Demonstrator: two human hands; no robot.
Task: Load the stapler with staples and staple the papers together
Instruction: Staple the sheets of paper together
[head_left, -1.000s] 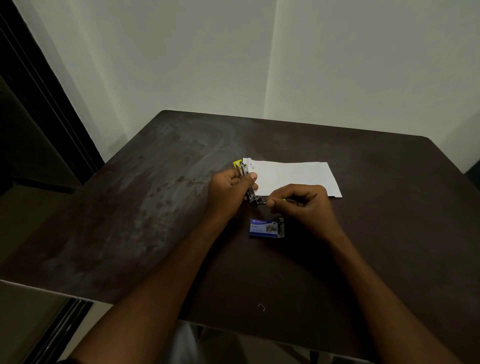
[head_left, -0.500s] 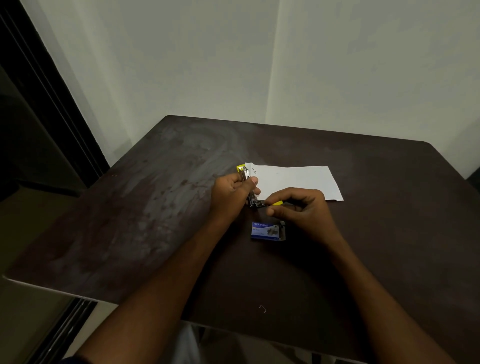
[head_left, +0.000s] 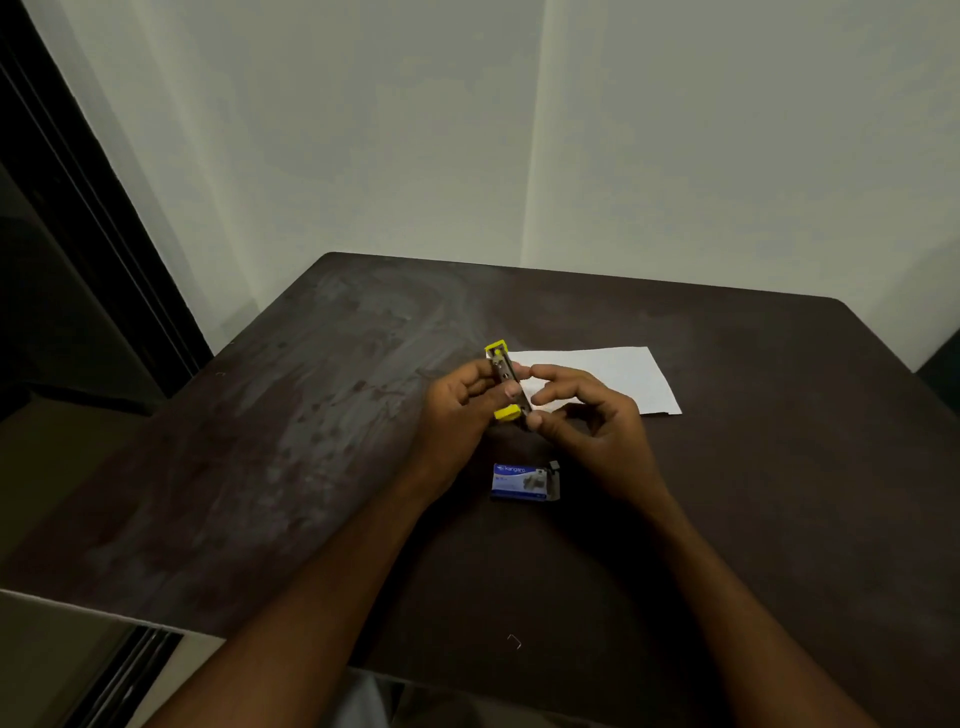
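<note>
A small yellow and metal stapler (head_left: 503, 373) is held above the dark table (head_left: 322, 467), its metal underside facing up. My left hand (head_left: 460, 402) grips it round the middle with curled fingers. My right hand (head_left: 587, 415) pinches the stapler's near end between thumb and forefinger, the other fingers spread. White papers (head_left: 618, 376) lie flat on the table just behind my right hand. A blue staple box (head_left: 522, 482) lies open on the table in front of both hands.
A single bent staple (head_left: 514, 642) lies near the table's front edge. The table stands in a corner of pale walls, with a dark door frame (head_left: 88, 218) to the left.
The yellow pusher piece that stuck out toward my right hand now sits against the stapler's near end. My right hand has moved closer to the stapler and its fingers have spread.
</note>
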